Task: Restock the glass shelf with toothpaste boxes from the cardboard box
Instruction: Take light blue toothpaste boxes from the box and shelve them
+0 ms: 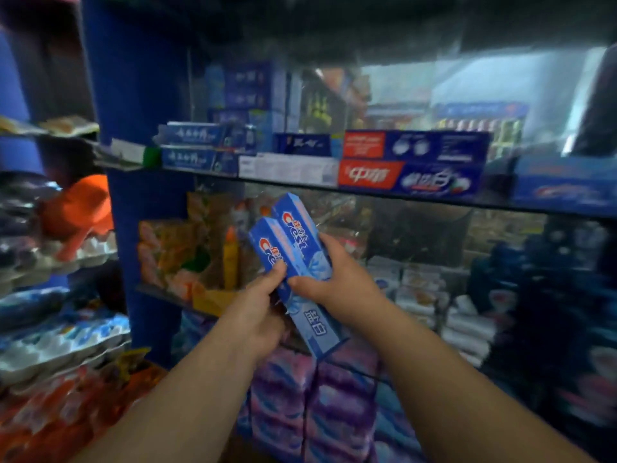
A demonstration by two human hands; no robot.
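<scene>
Two blue toothpaste boxes lie side by side in both my hands, tilted with their far ends pointing up and left. My left hand grips their near left edge with the thumb on top. My right hand clasps them from the right. They hang below the front edge of the glass shelf, which carries stacked toothpaste boxes: blue ones at the left, a white one in the middle, red-and-blue ones at the right. The cardboard box is out of view.
A blue upright post stands left of the shelf. Packaged goods fill the lower shelves and the racks at the left. Purple and pink packs sit under my arms. Dark blue packs crowd the right.
</scene>
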